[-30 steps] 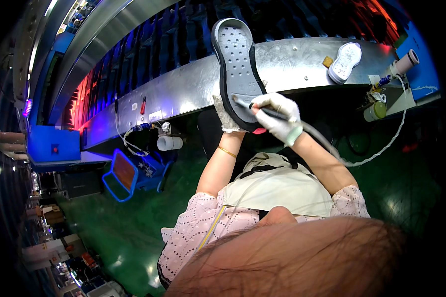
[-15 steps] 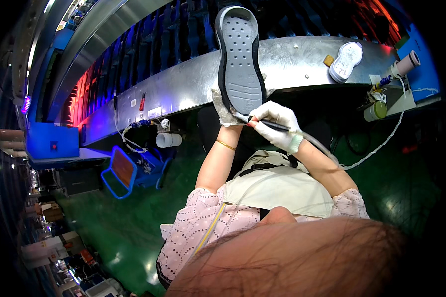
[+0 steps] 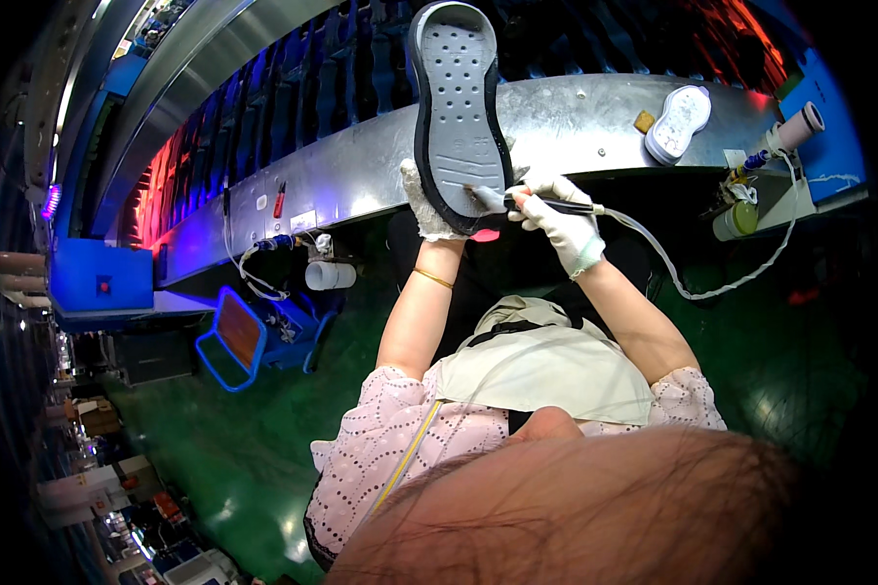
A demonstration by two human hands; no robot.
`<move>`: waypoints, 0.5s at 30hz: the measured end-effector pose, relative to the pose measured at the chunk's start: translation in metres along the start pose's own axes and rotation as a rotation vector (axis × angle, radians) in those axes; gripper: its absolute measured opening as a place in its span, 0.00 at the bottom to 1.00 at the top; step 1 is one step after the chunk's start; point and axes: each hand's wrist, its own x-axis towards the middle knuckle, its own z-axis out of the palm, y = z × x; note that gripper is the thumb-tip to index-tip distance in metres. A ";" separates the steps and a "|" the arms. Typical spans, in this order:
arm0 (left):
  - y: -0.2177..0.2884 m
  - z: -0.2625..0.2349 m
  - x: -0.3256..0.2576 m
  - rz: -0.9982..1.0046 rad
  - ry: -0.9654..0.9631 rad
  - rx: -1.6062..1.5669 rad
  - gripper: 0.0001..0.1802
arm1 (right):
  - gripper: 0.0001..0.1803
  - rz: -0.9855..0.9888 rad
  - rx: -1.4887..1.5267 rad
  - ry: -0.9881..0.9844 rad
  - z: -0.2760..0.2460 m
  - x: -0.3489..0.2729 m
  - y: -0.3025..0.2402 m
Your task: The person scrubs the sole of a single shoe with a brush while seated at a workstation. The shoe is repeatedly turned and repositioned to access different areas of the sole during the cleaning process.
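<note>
A grey shoe sole (image 3: 458, 127) with a black rim and small holes at its far end stands out over the metal ledge, its inner face toward me. My left hand (image 3: 425, 207), in a worn white glove, grips the sole's near end from the left and beneath; part of its fingers is hidden. In my right hand (image 3: 568, 226), also gloved with some bare fingertips, is a brush (image 3: 574, 207) with a dark handle. Its bristles touch the sole's inner face near the close end. From the handle's back end a clear tube (image 3: 654, 244) loops away to the right.
Along the far side runs a curved metal ledge (image 3: 556, 112) beside dark conveyor slats (image 3: 380, 73). A white sole (image 3: 679, 123) and a yellowish block (image 3: 644, 121) lie on it. A red-handled tool (image 3: 280, 200) is at left, above a white cup (image 3: 331, 275) and blue-framed seat (image 3: 232, 339).
The sole has shifted slightly left and away from me. My right hand has turned, and the brush has moved from the near rim onto the sole's inner face.
</note>
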 end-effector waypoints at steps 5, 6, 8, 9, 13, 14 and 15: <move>0.002 -0.003 0.001 -0.049 -0.067 0.005 0.44 | 0.04 -0.114 -0.297 -0.214 -0.001 -0.001 -0.002; 0.003 -0.003 0.003 -0.053 -0.049 0.002 0.44 | 0.05 0.029 -0.186 -0.187 -0.002 0.000 -0.004; 0.003 -0.004 0.004 -0.090 0.008 -0.046 0.41 | 0.09 0.232 0.014 -0.177 -0.005 0.001 -0.008; 0.003 -0.004 0.006 -0.075 -0.062 -0.041 0.41 | 0.10 0.190 0.035 -0.130 -0.008 0.003 -0.010; 0.009 -0.005 0.009 -0.080 -0.044 0.046 0.40 | 0.06 0.047 -0.028 -0.153 -0.012 0.009 -0.011; 0.010 -0.006 0.011 -0.092 -0.072 0.040 0.39 | 0.06 0.081 -0.039 -0.192 -0.012 0.010 -0.011; 0.012 -0.006 0.013 -0.137 -0.057 0.037 0.39 | 0.07 0.126 -0.043 -0.273 -0.012 0.009 -0.010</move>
